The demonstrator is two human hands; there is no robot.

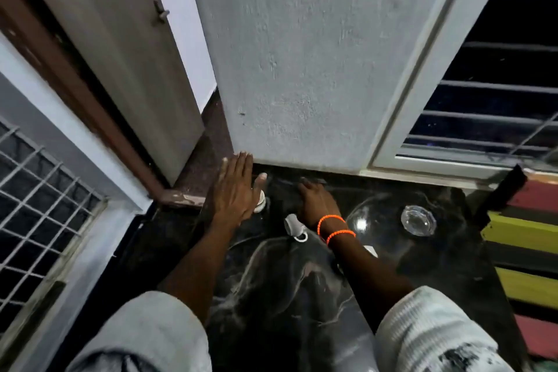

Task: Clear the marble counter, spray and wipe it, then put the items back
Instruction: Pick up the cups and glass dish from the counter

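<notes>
The black marble counter (287, 287) with white veins runs from my body to the grey wall. My left hand (237, 193) is open and flat with fingers spread, hovering over a small white round container (261, 204) near the counter's back left corner. My right hand (317, 201), with orange bead bracelets on the wrist, reaches to the wall with fingers curled down onto a dark patch; what lies under them is too dark to make out. A small white plug-like object (294, 228) lies between my wrists. A clear faceted glass dish (418, 220) stands at the right.
A white piece (370, 251) peeks out behind my right forearm. The grey wall (302, 69) closes off the back. A door and brown frame (99, 93) stand to the left, a barred window (495, 84) at right. A striped red, yellow and black surface (525, 251) borders the counter's right edge.
</notes>
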